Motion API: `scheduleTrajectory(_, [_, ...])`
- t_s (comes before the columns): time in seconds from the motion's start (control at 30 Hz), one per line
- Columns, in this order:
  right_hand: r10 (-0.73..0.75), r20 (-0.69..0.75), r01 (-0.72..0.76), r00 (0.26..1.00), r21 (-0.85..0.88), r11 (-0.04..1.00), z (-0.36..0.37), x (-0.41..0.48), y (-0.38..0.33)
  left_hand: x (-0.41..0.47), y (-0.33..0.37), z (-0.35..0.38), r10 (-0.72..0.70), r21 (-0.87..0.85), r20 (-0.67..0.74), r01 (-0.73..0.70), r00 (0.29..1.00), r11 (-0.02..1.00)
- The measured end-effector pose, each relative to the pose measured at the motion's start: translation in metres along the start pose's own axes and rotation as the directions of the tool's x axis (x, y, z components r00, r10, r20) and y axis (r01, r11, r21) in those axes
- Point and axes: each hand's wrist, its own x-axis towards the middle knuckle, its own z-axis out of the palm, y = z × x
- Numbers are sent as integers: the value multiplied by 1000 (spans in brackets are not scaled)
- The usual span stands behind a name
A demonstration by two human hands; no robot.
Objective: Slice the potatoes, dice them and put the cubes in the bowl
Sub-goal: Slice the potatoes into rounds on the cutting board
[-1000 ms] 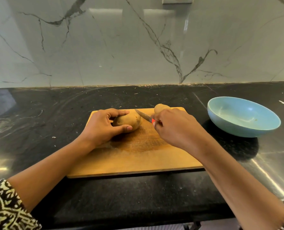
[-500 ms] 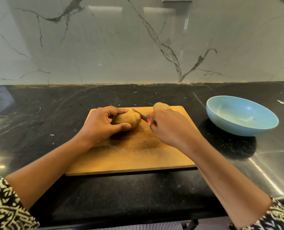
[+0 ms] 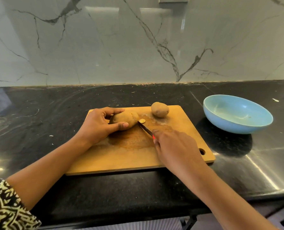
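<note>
A brown potato (image 3: 127, 119) lies on the wooden cutting board (image 3: 121, 158). My left hand (image 3: 98, 126) grips it from the left, thumb in front and fingers over the top. My right hand (image 3: 174, 148) holds a small knife (image 3: 144, 127) with a red handle; its blade rests on the board at the potato's right end. A thin cut end piece (image 3: 142, 120) lies by the blade tip. A second whole potato (image 3: 160, 109) sits at the board's far edge. The light blue bowl (image 3: 234, 121) stands to the right and looks empty.
The board lies on a black stone counter (image 3: 38, 123) with small crumbs on it. A marble wall (image 3: 138, 44) rises behind. The counter's front edge runs close below the board.
My right hand pulled back toward me and down with the knife, cutting a small end piece off the potato. The second potato, earlier behind my right hand, is now in full view.
</note>
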Motion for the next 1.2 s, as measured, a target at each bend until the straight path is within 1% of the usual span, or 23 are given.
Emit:
scheduleTrajectory(0.13, [45,-44,-44,998,3,999,-4,-3,8,0,-2,-4,-25,-59,49,28,998,998])
scheduleTrajectory(0.23, [99,-55,-99,994,-2,995,-10,1,10,1,-1,-8,-18,-83,99,27,995,996])
scheduleTrajectory(0.3, [121,-88,-120,989,21,993,-14,3,10,0,-1,-8,-7,-86,120,18,993,996])
scheduleTrajectory(0.43, [74,-145,-63,987,79,995,-18,7,4,1,-4,-9,-3,-82,126,13,992,997])
scheduleTrajectory(0.63, [71,-128,-49,989,170,984,-10,17,0,4,-6,-8,5,-70,113,3,994,998])
scheduleTrajectory(0.87, [55,-151,-26,987,184,982,-9,21,1,5,-7,-8,11,-68,83,-6,996,998])
scheduleTrajectory(0.97, [46,-123,-20,991,206,978,-10,21,-1,5,-8,-7,6,-43,72,-3,997,999])
scheduleTrajectory(1.1, [27,-98,-8,995,191,982,-12,29,0,5,-7,-8,27,-5,75,-27,997,1000])
scheduleTrajectory(1.2, [21,-33,-14,999,202,979,-14,46,-1,4,-5,-8,45,18,67,-46,997,999])
